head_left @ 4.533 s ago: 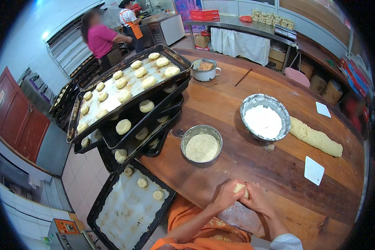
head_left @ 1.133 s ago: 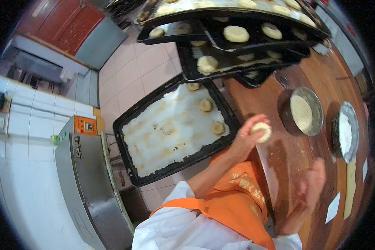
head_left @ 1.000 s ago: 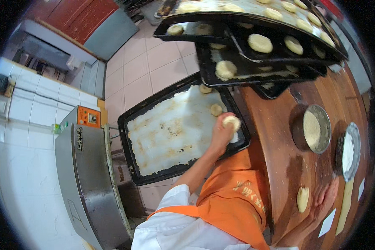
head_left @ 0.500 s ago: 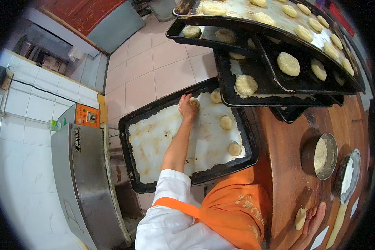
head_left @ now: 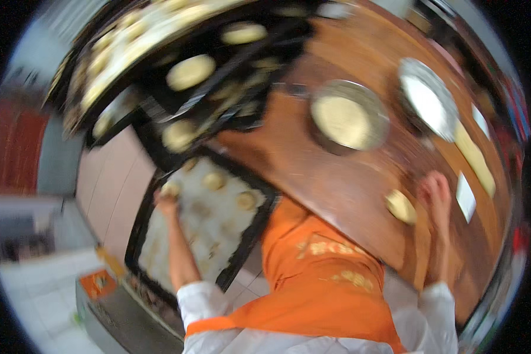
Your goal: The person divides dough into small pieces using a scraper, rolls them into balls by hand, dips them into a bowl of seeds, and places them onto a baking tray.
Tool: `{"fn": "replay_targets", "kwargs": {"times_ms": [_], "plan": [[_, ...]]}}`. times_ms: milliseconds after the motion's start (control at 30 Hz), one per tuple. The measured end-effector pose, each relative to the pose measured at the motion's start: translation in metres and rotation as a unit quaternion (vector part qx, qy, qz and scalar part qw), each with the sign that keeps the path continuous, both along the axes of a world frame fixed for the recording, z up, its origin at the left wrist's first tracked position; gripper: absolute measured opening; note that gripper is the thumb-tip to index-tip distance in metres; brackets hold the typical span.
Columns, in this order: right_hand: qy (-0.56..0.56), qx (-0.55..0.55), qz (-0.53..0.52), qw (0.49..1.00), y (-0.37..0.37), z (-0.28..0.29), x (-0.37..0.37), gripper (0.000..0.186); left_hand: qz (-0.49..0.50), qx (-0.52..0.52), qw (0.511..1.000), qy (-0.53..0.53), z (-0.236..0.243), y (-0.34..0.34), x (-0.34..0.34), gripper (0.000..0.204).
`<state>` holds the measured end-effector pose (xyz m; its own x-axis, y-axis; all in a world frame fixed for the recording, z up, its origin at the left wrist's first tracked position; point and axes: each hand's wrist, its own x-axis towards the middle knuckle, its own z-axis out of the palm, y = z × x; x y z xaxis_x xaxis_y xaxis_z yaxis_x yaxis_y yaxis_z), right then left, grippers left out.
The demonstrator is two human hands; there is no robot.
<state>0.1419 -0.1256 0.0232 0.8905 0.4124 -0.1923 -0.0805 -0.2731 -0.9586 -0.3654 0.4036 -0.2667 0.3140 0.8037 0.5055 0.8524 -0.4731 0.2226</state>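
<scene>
My left hand (head_left: 166,202) is over the far left of a black baking tray (head_left: 134,251), its blurred fingers closed around a pale dough round (head_left: 171,189). Several sugary-looking dough rounds lie on the tray's pale liner, among them one dough round (head_left: 214,181) to the right of the hand. On the wooden table (head_left: 342,194), my right hand (head_left: 435,192) rests with loosely bent, slightly smeared fingers and nothing visible in them. Just left of it, and apart from it, lies a flattened dough piece (head_left: 400,206).
A metal bowl (head_left: 349,118) of pale grains stands on the table, with a bowl of white powder (head_left: 429,100) farther right. Beyond my right hand lie a long dough strip (head_left: 475,159) and a white card (head_left: 465,196). Stacked trays (head_left: 230,71) with dough rounds stand far left.
My view has swung to the right, so the table now sits nearer the middle. The left hand is still at a dough round on the tray; the right hand remains beside the dough piece.
</scene>
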Motion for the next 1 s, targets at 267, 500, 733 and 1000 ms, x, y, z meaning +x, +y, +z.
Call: {"fn": "replay_targets", "kwargs": {"times_ms": [267, 500, 733, 1000], "plan": [[-0.341, -0.366, 0.224, 0.837, -0.032, -0.024, -0.046, 0.056, -0.03, -0.18, 0.918, -0.351, 0.165, -0.164, 0.171, 0.034], [-0.165, -0.121, 0.141, 0.969, -0.033, -0.022, -0.064, 0.044, -0.443, -0.348, 0.761, -0.321, 0.245, -0.352, 0.318, 0.038], [-0.25, 0.013, 0.145, 0.957, -0.029, -0.023, -0.078, 0.045, -0.511, -0.444, 0.699, -0.23, 0.27, -0.42, 0.368, 0.044], [0.05, 0.025, 0.212, 0.976, -0.032, -0.02, -0.053, 0.038, -0.405, -0.596, 0.641, -0.263, 0.253, -0.417, 0.376, 0.018]]}}
